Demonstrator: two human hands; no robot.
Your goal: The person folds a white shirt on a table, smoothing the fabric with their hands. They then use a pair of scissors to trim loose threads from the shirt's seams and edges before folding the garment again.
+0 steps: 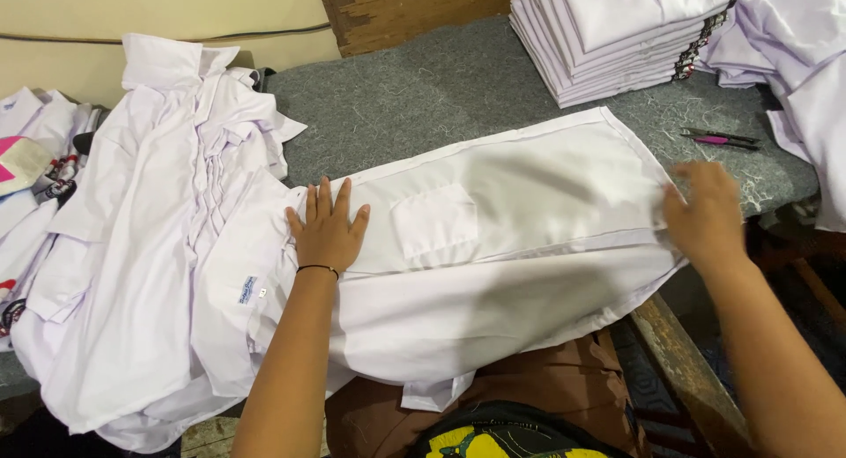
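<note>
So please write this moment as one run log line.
left hand: flat on white cotton shirt | right hand: at shirt's hem edge | surface: grey felt table | nearby: folded white shirt stack

I am looking at a garment workshop, the finishing or folding end of one by the look of it. The table (pixel 458 79) is covered in grey felt-like padding, the sort laid under cloth for pressing and folding. A neat stack of folded white shirts (pixel 617 35) sits at its far end, and a loose heap of unfolded white shirts (pixel 159 246) (all of the same cut, with tags at the collars) lies at the near left, with more piled at both edges. One white shirt (pixel 493 238) is spread flat across the padding. A pair of small thread snips (pixel 718 139) with a pink grip lies on the felt. The table's wooden edge (pixel 687 370) is bare and worn.
</note>
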